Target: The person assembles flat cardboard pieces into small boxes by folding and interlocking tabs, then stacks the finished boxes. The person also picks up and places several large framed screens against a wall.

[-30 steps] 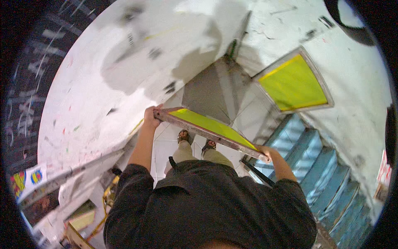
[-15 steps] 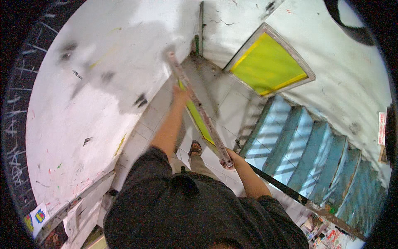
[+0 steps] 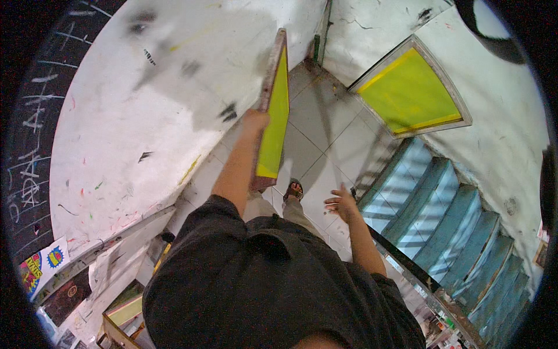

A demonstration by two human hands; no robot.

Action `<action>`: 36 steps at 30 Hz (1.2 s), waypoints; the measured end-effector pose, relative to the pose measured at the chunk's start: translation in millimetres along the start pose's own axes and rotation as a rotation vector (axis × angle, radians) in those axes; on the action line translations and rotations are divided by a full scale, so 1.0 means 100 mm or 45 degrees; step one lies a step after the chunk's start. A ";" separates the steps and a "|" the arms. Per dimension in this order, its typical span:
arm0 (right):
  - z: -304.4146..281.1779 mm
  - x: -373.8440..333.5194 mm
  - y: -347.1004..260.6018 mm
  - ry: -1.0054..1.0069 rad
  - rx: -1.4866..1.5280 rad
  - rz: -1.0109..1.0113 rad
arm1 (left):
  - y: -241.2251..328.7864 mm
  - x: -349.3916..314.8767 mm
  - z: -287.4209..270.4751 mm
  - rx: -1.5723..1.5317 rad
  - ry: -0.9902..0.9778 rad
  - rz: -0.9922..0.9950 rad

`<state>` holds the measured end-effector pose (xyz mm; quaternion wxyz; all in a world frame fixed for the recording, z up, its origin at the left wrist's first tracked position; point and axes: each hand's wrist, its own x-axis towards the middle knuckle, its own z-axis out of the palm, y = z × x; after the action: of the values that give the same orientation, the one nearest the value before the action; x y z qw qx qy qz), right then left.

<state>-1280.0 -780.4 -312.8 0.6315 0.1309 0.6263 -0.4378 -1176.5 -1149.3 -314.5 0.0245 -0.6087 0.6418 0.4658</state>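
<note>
The left hand (image 3: 256, 119) is grasping a frame (image 3: 274, 131) by its worn rim, below the middle of that side, with the fingers curling over the edge. The frame is standing on end out in front of the body, its stretched yellow-green sheet facing right and its far end pointing toward the corner of the room. Its near end is hanging in front of the legs — whether it is touching the floor (image 3: 317, 136), I cannot tell. The right hand (image 3: 344, 205) is holding nothing; its fingers are spreading loosely over the tiles, apart from the frame and near the top of the stairs (image 3: 436, 192).

A second frame (image 3: 412, 93), also yellow-green with a grey rim, is leaning on the right wall (image 3: 500, 110), just beside the blue stairs, which are descending toward the lower right. A dark rail (image 3: 407, 256) is running along their near side. A thin pole (image 3: 317, 49) is standing in the corner. On the left, the white wall (image 3: 116, 128) is showing smudges and paint specks, with a black area (image 3: 35, 134) of white scrawls beyond it. The person is wearing a black shirt (image 3: 279, 291), pale trousers (image 3: 299, 216) and sandals — one sandal (image 3: 294, 189) is showing clearly on the tiles.
</note>
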 end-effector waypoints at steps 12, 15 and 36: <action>0.16 -0.52 0.37 0.341 0.755 -0.157 | -1.06 0.17 -1.63 0.705 0.064 0.243; 0.43 -0.53 0.37 0.427 0.695 -0.198 | -1.27 0.34 -1.86 0.674 0.095 0.295; 0.56 -0.59 0.97 0.648 0.666 -0.251 | -1.60 0.47 -2.13 0.752 0.605 0.380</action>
<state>-1162.3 -741.0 -286.2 0.3558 0.3315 0.6399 -0.5951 -945.5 -1290.5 -313.1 -0.0186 -0.5664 0.8170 0.1064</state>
